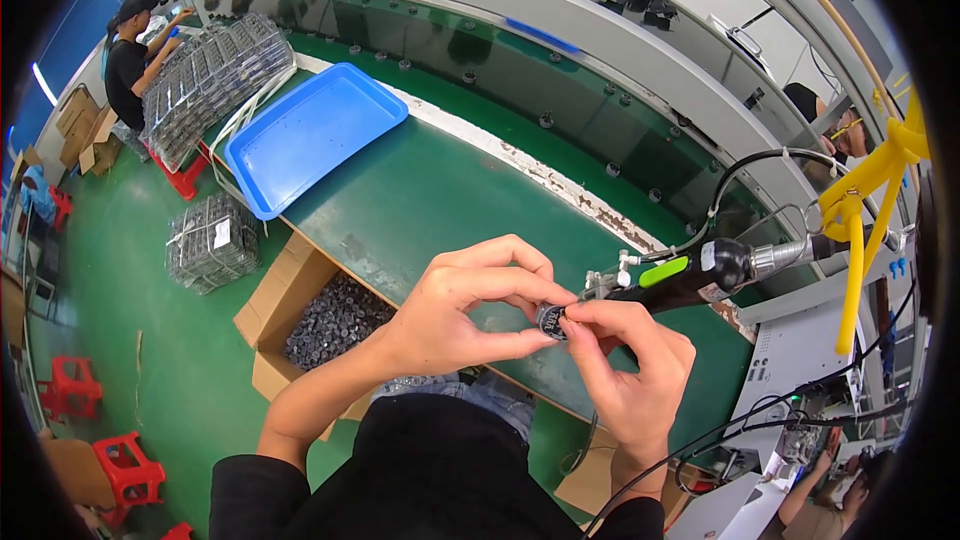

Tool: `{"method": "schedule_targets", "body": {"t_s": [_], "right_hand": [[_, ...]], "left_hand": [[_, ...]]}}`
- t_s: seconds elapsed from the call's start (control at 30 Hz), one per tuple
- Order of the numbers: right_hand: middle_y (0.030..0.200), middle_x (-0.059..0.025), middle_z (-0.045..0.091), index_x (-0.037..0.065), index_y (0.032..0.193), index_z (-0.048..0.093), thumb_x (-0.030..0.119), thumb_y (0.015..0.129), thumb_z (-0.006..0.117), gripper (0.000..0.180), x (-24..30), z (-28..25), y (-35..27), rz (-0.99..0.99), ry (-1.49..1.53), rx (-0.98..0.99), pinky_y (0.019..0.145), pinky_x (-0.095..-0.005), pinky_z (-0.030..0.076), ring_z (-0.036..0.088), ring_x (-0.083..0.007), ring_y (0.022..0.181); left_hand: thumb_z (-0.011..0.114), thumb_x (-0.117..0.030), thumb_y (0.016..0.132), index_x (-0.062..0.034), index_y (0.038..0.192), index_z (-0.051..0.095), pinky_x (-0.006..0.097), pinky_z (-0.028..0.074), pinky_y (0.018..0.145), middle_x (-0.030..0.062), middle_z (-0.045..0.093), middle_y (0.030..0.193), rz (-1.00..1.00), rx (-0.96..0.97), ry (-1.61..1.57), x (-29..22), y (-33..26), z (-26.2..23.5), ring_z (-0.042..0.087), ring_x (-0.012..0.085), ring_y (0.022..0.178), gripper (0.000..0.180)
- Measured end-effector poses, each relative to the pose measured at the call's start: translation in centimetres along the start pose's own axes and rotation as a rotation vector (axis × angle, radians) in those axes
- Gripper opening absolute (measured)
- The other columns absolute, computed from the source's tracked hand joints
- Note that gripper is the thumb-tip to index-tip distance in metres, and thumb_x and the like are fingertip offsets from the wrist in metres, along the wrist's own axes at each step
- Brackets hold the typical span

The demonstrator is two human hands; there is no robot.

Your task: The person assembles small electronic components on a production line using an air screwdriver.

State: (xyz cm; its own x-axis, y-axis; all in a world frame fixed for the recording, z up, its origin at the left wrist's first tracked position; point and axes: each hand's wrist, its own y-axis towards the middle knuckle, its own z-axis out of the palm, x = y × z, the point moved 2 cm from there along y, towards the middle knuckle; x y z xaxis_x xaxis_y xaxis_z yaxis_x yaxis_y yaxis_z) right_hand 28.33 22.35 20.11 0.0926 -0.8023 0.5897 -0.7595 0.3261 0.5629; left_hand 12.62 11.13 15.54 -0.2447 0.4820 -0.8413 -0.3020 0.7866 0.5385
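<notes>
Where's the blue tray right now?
In the head view, the blue tray lies upper left on the green bench, beside stacked wire racks.

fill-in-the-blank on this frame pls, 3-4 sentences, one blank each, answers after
1. Both hands, the left hand and the right hand, pinch one small round dark part between their ____.
2. The empty tray on the green workbench is ____ in colour.
3. The cardboard box beside the bench, at the person's left, is full of small ____ parts.
4. The powered hand tool hanging by the right hand has a ____ patch on its black body.

Missing words: fingers; blue; dark; green
</notes>
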Motion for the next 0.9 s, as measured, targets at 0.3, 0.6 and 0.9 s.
{"method": "schedule_targets", "body": {"t_s": [0.3, 0.6, 0.9], "right_hand": [[0.085, -0.0044, 0.065, 0.007, 0.093, 0.075, 0.002, 0.071, 0.088, 0.026, 0.8, 0.8, -0.2, -0.253, -0.222, -0.113, 0.053, -0.0297, 0.050, 0.064, -0.0173, 0.065], [0.087, -0.0067, 0.067, 0.004, 0.095, 0.074, -0.002, 0.073, 0.086, 0.026, 1.1, 1.2, -0.9, -0.329, -0.141, -0.062, 0.054, -0.0290, 0.053, 0.067, -0.0187, 0.068], [0.095, -0.0134, 0.067, -0.001, 0.090, 0.069, -0.010, 0.081, 0.080, 0.018, 0.3, 2.3, -1.8, 0.038, 0.130, -0.072, 0.064, -0.0255, 0.056, 0.067, -0.0157, 0.080]], "left_hand": [[0.084, 0.007, 0.078, -0.0002, 0.113, 0.077, 0.027, 0.063, 0.083, 0.0085, 0.065, 0.109, -0.142, 0.054, -0.125, -0.8, -0.6, -1.1, 0.067, 0.0140, 0.096, 0.036], [0.085, 0.006, 0.078, 0.0016, 0.111, 0.077, 0.027, 0.063, 0.082, 0.0097, 0.067, 0.109, -0.272, 0.250, -0.247, -1.0, -0.4, -1.8, 0.069, 0.0161, 0.095, 0.035], [0.086, 0.005, 0.075, -0.0015, 0.107, 0.079, 0.027, 0.063, 0.085, 0.0094, 0.067, 0.103, -0.057, 0.065, 0.054, -1.3, -1.3, -1.6, 0.070, 0.0166, 0.092, 0.033]]}}
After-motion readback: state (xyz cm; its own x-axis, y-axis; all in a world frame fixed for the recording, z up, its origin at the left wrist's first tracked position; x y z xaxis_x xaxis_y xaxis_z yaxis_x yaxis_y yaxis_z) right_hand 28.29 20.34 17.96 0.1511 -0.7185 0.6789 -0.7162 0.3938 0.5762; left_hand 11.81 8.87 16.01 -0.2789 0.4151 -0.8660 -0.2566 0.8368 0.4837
